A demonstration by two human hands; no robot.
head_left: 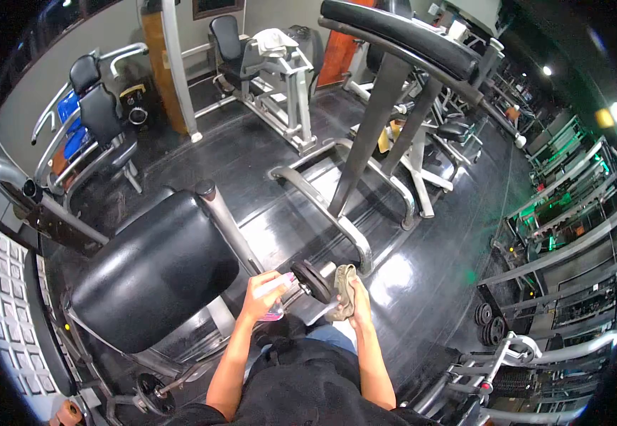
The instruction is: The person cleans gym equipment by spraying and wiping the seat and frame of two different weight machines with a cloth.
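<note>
Here, L hand (260, 298) grips spray bottle (274, 295), R hand (359, 292) presses cloth (344, 290) on bar end (313, 280)

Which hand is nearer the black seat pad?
Left. The left hand, holding a spray bottle, is just right of the seat pad; the right hand, holding a cloth, is farther right.

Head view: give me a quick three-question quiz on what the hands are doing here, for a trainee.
1. True or false: the left hand holds a spray bottle.
2. What does the right hand press against the metal bar?
A. a cloth
B. a sponge
C. a brush
3. Fill in: the dark weight plate sits between the two ____.

Key:
1. True; the bottle is clear with pink at its base.
2. A; an olive cloth is bunched under the hand.
3. hands; the black seat pad lies further to the left.
</note>
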